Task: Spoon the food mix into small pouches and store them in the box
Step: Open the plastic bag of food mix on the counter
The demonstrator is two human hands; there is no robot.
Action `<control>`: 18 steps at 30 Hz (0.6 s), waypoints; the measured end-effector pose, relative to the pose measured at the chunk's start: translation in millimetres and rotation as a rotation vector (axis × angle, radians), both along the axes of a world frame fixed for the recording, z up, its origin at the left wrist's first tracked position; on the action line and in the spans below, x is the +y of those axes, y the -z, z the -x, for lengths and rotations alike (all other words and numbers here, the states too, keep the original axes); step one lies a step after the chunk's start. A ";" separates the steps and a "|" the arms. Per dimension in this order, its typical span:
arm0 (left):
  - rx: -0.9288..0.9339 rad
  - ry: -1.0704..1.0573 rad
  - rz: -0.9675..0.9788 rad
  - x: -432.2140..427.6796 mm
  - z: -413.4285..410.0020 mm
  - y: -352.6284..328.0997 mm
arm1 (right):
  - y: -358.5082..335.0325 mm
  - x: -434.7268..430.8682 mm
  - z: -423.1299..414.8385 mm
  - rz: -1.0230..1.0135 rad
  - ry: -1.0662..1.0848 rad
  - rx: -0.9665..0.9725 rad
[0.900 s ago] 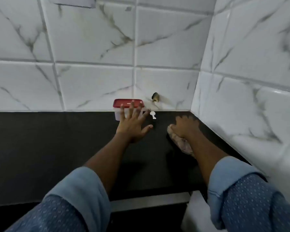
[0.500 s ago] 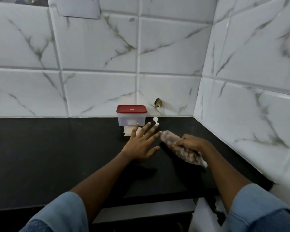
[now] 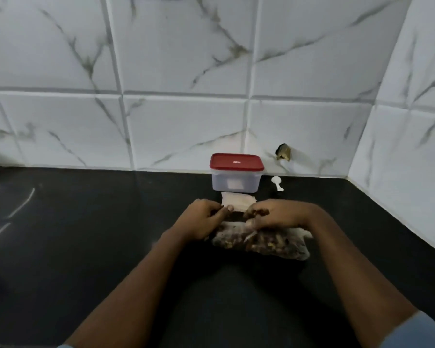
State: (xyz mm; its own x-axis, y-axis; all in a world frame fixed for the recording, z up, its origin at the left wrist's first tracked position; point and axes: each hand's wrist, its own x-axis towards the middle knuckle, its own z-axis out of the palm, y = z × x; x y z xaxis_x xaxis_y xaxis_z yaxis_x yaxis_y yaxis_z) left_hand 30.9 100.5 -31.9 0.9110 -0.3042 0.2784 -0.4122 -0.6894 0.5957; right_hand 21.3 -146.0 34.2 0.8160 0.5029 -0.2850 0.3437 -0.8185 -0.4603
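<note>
- Bag (image 3: 261, 241) of food mix lies on its side on the counter (image 3: 86, 234), right of the middle, with both hands close together at its far edge.
- Left hand (image 3: 201, 219) pinches the bag's mouth with curled fingers. The step looks like opening it, so this side should be held firm and low.
- Right hand (image 3: 279, 214) curls round the same edge. Pulling gently sideways rather than up should keep the mix from spilling.
- Pouches (image 3: 239, 203) lie flat just behind the hands, in front of the box (image 3: 236, 182), which stands at the counter's back edge with its red lid (image 3: 236, 162) on.
- Spoon (image 3: 276, 183) lies just right of the box, untouched.
- Seen closely, the bag is thin clear plastic, crumpled and plump with brown and pale bits. It will likely slump once opened.
</note>
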 end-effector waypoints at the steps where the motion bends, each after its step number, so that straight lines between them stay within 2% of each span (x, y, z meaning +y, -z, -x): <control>1: 0.059 0.032 -0.035 -1.1 0.0 -4.4 | 2.7 -2.1 -5.2 -0.022 -0.001 0.013; 5: 0.179 0.171 -0.166 -5.9 1.8 -14.2 | 13.5 -4.4 -10.3 -0.058 -0.023 -0.034; 8: 0.184 0.229 -0.157 -4.5 4.7 -14.6 | 9.3 -6.2 -4.8 -0.088 -0.094 -0.081; 12: -0.007 0.198 -0.072 -8.3 13.4 -21.5 | 6.8 -13.2 1.3 -0.140 -0.100 -0.100; 15: -0.128 0.161 0.008 -12.2 19.7 -22.9 | -2.9 -22.1 6.6 -0.133 -0.010 -0.059; 18: -0.208 0.143 -0.070 -17.2 25.3 -21.8 | -10.2 -19.7 13.6 -0.131 0.010 -0.193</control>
State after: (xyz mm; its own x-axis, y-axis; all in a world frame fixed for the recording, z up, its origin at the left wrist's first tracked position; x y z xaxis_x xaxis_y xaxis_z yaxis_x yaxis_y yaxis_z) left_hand 5.6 83.3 -10.1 0.7828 -0.4506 0.4291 -0.6169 -0.6519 0.4409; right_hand 7.6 -165.8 44.4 0.8540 0.5173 -0.0562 0.4279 -0.7596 -0.4898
